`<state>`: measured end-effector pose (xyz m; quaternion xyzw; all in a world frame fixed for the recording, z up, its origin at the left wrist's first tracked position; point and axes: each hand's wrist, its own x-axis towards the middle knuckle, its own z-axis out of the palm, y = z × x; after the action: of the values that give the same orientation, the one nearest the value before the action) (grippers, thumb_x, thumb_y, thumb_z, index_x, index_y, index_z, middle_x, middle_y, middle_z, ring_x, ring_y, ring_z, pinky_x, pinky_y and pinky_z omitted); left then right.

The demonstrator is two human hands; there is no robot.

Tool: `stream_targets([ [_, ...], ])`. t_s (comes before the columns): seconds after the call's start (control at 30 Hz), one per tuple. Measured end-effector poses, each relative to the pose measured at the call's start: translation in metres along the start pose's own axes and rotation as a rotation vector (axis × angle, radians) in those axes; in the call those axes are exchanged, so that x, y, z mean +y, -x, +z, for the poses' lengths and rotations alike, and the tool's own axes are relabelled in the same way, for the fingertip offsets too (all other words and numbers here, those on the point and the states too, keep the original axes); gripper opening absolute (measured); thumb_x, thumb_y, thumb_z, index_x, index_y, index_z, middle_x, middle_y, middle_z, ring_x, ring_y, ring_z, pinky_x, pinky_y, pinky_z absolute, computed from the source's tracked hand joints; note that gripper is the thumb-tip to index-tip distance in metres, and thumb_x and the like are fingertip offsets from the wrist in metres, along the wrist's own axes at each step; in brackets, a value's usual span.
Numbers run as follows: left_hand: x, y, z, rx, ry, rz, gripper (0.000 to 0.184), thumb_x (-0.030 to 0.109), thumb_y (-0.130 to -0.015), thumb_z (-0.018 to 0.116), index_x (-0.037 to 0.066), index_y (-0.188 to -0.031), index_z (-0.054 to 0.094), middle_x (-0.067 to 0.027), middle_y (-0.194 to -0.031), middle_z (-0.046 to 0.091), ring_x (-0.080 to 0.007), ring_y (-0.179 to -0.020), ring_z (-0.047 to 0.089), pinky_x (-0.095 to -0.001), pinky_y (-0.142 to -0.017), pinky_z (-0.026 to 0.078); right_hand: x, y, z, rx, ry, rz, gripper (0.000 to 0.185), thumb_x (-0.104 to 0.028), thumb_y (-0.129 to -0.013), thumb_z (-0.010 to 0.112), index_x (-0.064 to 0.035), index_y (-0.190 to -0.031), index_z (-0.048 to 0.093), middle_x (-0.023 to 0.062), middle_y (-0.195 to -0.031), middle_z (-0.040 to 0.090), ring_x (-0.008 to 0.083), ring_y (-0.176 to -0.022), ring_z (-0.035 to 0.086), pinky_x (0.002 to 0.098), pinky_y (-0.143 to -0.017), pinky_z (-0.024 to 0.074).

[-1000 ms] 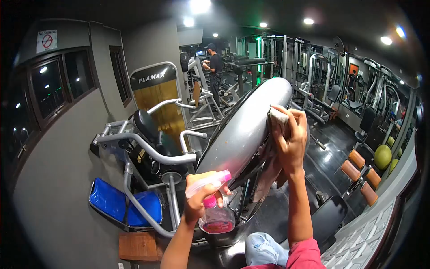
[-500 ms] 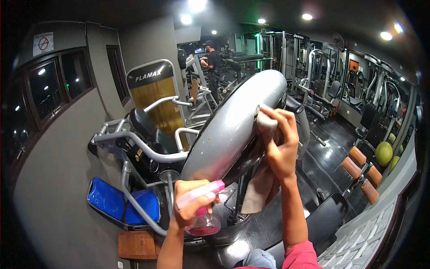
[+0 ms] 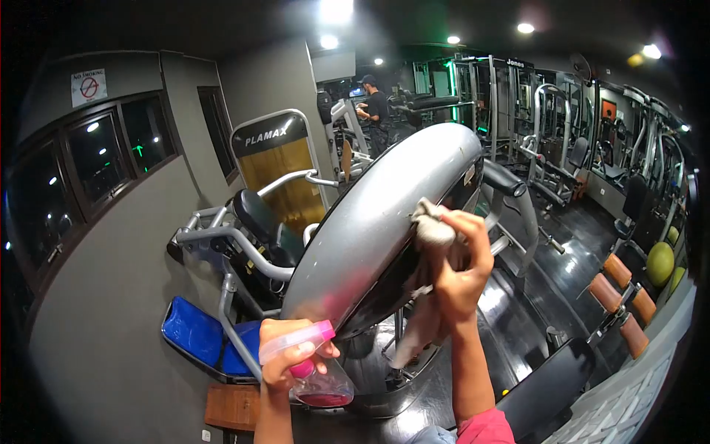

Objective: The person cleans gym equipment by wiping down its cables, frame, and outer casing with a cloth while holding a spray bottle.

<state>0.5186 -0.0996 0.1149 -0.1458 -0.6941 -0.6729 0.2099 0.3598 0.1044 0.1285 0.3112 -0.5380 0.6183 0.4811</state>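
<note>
My left hand [image 3: 285, 354] is wrapped round the neck of a spray bottle [image 3: 323, 386] with a pink and clear trigger head and some pink liquid in it. It is close to the lower end of a large curved silver machine cover [image 3: 384, 200]. In my right hand [image 3: 464, 274] is a bunched greyish cloth [image 3: 435, 231], whose loose end hangs down below. The cloth is at the right edge of the silver cover, where the black side panel begins; whether it presses on the surface I cannot tell.
A PLAMAX machine [image 3: 271, 148] with a blue seat [image 3: 194, 329] stands at the left by the wall. A wooden box [image 3: 232, 405] is below it. At the right are brown padded rollers [image 3: 605, 292] and a green ball [image 3: 660, 264]. Another person [image 3: 374, 111] stands at the back.
My view has turned a little to the left. My right hand and the cloth have moved down along the cover's edge, and the spray bottle still sits in my left hand.
</note>
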Motion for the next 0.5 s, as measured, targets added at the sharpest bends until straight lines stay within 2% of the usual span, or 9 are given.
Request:
stream_targets([
  [0.13,-0.002,0.001,0.001,0.042,-0.056,0.075,0.042,0.026,-0.071,0.056,-0.014,-0.073,0.067,-0.0234,-0.068,0.067,-0.0217,-0.046,0.062,-0.0265,-0.046,0.051,0.000,0.009,0.008,0.036,-0.066,0.082,0.044,0.004,-0.066,0.072,-0.0065,-0.109,0.070,0.0107,-0.100,0.060,0.0224,-0.093,0.062,0.0328,-0.082,0.0502],
  [0.2,-0.004,0.002,-0.002,0.041,-0.060,0.079,0.043,0.028,-0.069,0.055,-0.014,-0.071,0.067,-0.0232,-0.067,0.066,-0.0221,-0.045,0.061,-0.0266,-0.046,0.051,-0.002,0.028,0.009,-0.057,-0.043,-0.051,0.049,0.001,-0.060,0.071,-0.0102,-0.108,0.072,0.0093,-0.097,0.059,0.0241,-0.087,0.061,0.0337,-0.076,0.0506],
  [0.27,-0.005,0.004,0.001,0.074,-0.086,0.080,0.044,0.029,-0.069,0.055,-0.014,-0.070,0.067,-0.0234,-0.065,0.066,-0.0224,-0.045,0.061,-0.0274,-0.045,0.051,-0.008,0.050,0.007,-0.188,-0.039,-0.095,0.055,0.003,-0.056,0.070,-0.0135,-0.108,0.073,0.0082,-0.096,0.059,0.0241,-0.084,0.060,0.0333,-0.073,0.0502],
  [0.37,-0.003,0.005,0.002,0.110,-0.097,0.094,0.044,0.029,-0.069,0.054,-0.014,-0.069,0.066,-0.0238,-0.064,0.065,-0.0226,-0.044,0.061,-0.0286,-0.045,0.051,-0.004,0.049,-0.001,-0.213,-0.035,-0.066,0.058,0.003,-0.053,0.070,-0.0168,-0.108,0.074,0.0073,-0.096,0.060,0.0232,-0.082,0.059,0.0325,-0.069,0.0493],
  [0.4,-0.002,0.004,0.003,0.113,-0.102,0.103,0.044,0.029,-0.068,0.054,-0.014,-0.069,0.066,-0.0235,-0.063,0.065,-0.0227,-0.043,0.060,-0.0290,-0.045,0.051,0.003,0.045,-0.001,-0.165,-0.041,-0.091,0.058,0.005,-0.054,0.069,-0.0149,-0.108,0.073,0.0081,-0.097,0.060,0.0231,-0.083,0.060,0.0322,-0.071,0.0502],
  [0.5,-0.001,0.004,0.003,0.126,-0.106,0.105,0.043,0.028,-0.068,0.055,-0.014,-0.067,0.065,-0.0225,-0.061,0.063,-0.0231,-0.042,0.060,-0.0296,-0.045,0.052,0.013,0.024,-0.002,-0.009,-0.031,0.038,0.049,0.003,-0.062,0.072,-0.0107,-0.109,0.072,0.0095,-0.098,0.059,0.0232,-0.087,0.062,0.0317,-0.076,0.0503],
])
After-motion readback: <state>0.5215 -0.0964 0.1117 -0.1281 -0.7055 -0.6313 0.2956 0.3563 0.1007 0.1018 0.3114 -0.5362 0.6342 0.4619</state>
